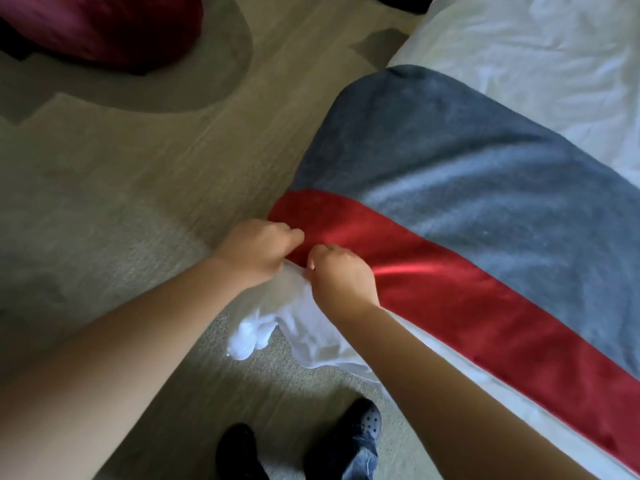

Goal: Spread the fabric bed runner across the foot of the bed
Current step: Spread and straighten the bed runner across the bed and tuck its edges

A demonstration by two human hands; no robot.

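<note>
Our left grip (256, 249) is clenched, fingers curled under, pinching the end of the bed runner (433, 282) where it folds over the side of the bed (540, 64). Our right grip (341, 273) sits just beside it, almost knuckle to knuckle, and is also clenched, grasping the runner's near edge where red cloth meets white. Both forearms reach in from the lower left and the bottom of the view.

The runner is a shiny red band lying on the bed. Its long axis runs from our hands at the bed's side away to the lower right, and its rounded end points left toward the floor. A wider band of grey fabric (467, 161) lies flush along its far side, running the same way. We cannot tell whether the two are one piece.

Under our hands a white sheet (252, 337) hangs bunched down to the floor. Beyond the grey band the bed is covered in rumpled white bedding.

The floor is a beige carpet (121, 174) with darker shapes in it. A dark red cushion (104, 26) lies on it at the upper left. Our dark shoes (363, 420) stand at the bottom.
</note>
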